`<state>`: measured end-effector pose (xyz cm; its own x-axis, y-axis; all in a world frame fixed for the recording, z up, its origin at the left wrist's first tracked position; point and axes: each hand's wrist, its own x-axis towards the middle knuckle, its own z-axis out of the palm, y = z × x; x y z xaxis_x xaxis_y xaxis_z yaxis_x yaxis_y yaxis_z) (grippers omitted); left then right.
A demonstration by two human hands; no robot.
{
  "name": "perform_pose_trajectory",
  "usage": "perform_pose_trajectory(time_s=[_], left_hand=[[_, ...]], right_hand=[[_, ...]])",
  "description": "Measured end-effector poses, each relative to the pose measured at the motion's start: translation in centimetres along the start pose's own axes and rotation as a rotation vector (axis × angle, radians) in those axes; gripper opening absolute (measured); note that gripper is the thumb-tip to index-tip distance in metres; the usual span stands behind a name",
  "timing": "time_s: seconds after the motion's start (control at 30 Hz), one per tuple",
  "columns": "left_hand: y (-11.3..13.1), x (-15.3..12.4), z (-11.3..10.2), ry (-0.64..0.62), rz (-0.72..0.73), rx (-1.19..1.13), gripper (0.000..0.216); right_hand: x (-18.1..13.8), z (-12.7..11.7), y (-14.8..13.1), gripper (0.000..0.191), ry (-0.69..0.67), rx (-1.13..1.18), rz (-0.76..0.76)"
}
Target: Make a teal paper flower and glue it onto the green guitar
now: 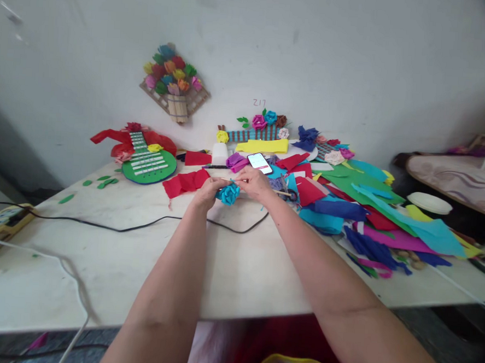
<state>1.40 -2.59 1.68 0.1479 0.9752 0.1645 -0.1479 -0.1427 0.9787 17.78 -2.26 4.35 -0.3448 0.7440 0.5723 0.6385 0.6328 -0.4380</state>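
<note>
my left hand (pixel 206 193) + right hand (pixel 255 183) both pinching blue paper flower (pixel 229 193) over table (pixel 229 268) | petals bunched, looks mostly formed | paper sheets (pixel 372 211) uncut at right

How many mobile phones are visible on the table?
1. The phone lies screen-up on the table, just behind the right hand, among the colored paper sheets. Another could be hidden under that paper pile.
</note>
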Motion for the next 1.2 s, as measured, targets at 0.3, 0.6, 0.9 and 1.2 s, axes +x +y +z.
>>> perform_pose_trajectory(time_s=[0.3,0.6,0.9,1.2], left_hand=[[0.2,-0.1,0.2,0.015,0.000,-0.034,0.015],[0.0,0.0,0.2,0.019,-0.007,-0.046,0.025],[0.3,-0.2,0.1,-0.043,-0.001,0.006,0.029],[0.6,-0.5,0.2,-0.054,0.007,0.025,0.030]], right_hand=[[-0.1,0.1,-0.2,0.009,0.030,0.043,-0.004],[-0.2,0.2,-0.3,0.010,0.035,0.054,-0.027],[0.2,0.6,0.7,0.008,0.006,0.117,-0.024],[0.4,0.4,1.6,0.018,-0.066,0.187,-0.082]])
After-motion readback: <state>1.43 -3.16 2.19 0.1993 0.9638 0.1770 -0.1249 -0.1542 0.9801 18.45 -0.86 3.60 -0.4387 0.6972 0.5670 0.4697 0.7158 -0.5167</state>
